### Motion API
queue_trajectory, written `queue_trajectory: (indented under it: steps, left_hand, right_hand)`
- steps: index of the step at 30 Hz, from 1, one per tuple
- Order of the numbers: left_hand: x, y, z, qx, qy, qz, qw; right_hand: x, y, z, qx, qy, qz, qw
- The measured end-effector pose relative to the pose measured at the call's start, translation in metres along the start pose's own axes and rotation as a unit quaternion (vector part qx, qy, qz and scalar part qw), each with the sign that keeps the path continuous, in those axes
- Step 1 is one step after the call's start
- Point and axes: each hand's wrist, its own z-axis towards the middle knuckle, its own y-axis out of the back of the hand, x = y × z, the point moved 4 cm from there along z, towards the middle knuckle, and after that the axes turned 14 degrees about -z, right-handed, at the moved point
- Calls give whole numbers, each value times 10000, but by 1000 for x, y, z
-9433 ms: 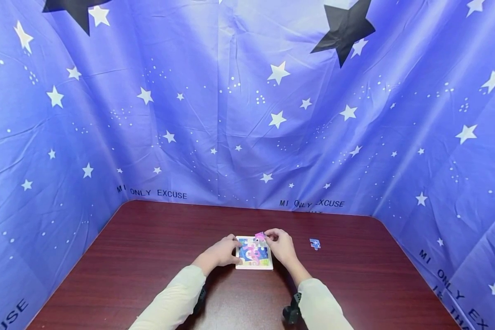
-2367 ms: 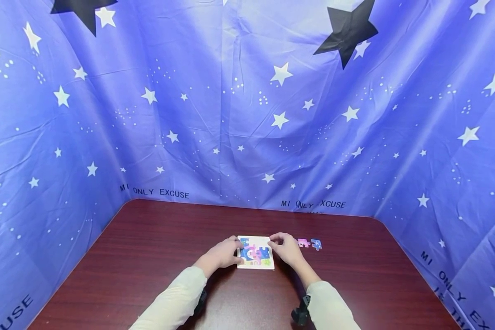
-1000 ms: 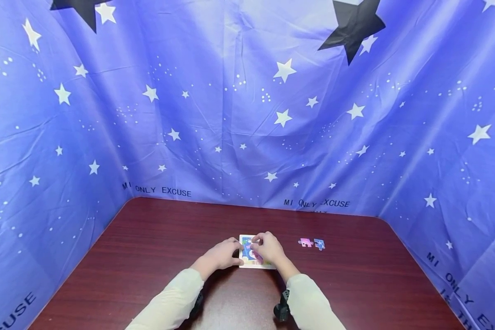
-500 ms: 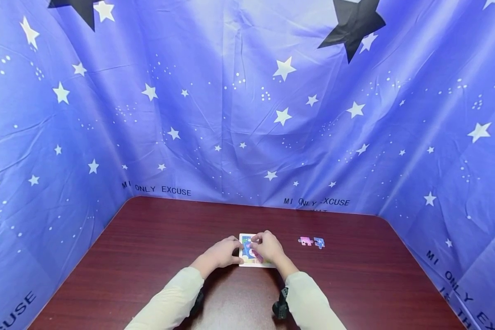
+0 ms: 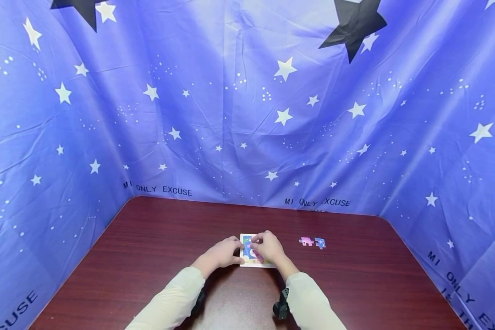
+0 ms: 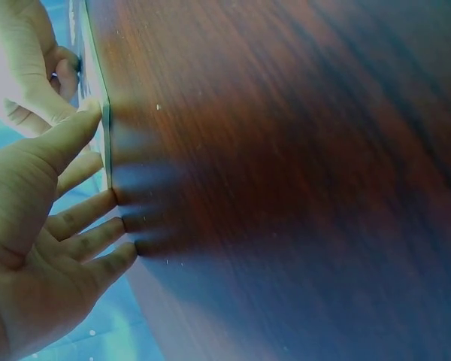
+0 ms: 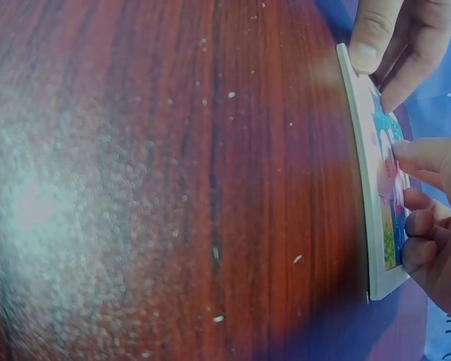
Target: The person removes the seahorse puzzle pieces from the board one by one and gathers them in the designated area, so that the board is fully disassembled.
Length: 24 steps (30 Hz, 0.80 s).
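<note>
A small white-rimmed puzzle tray (image 5: 253,266) lies flat on the table, its jigsaw picture (image 7: 388,226) showing blue, pink and yellow-green. My left hand (image 5: 220,253) is at the tray's left side. In the left wrist view its thumb (image 6: 86,120) touches the rim, while the other fingers reach out fairly straight along the edge. My right hand (image 5: 269,248) is over the tray, fingers curled, thumb and fingertips pinching at a puzzle piece in the middle of the picture. That hand hides most of the piece and the tray's right part.
To the right of the tray, a pink puzzle piece (image 5: 306,241) and a blue puzzle piece (image 5: 320,243) with a star lie side by side. Dark red-brown wood forms the table (image 5: 169,229). Behind and beside it hangs a blue cloth (image 5: 231,114) printed with stars.
A pink piece, held by my right hand above the tray earlier, now lies beside the blue one. The right hand moved left from the tray's upper right edge onto its middle; the left hand stays.
</note>
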Motion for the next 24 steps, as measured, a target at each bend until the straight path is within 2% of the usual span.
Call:
queue_trajectory:
  steps: [8,24]
  left_hand:
    - [1,-1,0,14,-19,33,10000]
    - [2,-2,1,25,32,59,10000]
  right_hand:
    - [-1,-2,1,-88,-76,12,9999]
    - [2,1,-1,-475,35,0,9989]
